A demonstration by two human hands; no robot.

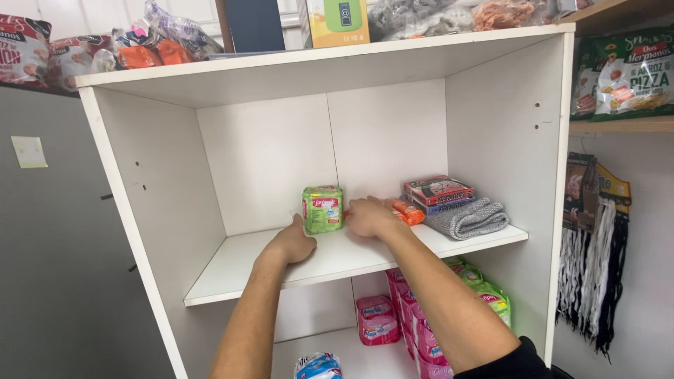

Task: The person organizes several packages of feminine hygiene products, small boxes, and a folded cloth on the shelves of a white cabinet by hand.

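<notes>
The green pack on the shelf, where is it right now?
In the head view the green pack stands upright at the middle of the white shelf, between the left hand and the right hand, left of the orange packet.

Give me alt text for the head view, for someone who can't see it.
Both hands reach onto a white shelf: the left hand and right hand flank a small green packet standing near the back. To the right lie orange packets, a folded grey cloth and stacked flat boxes; pink packs sit below.
</notes>
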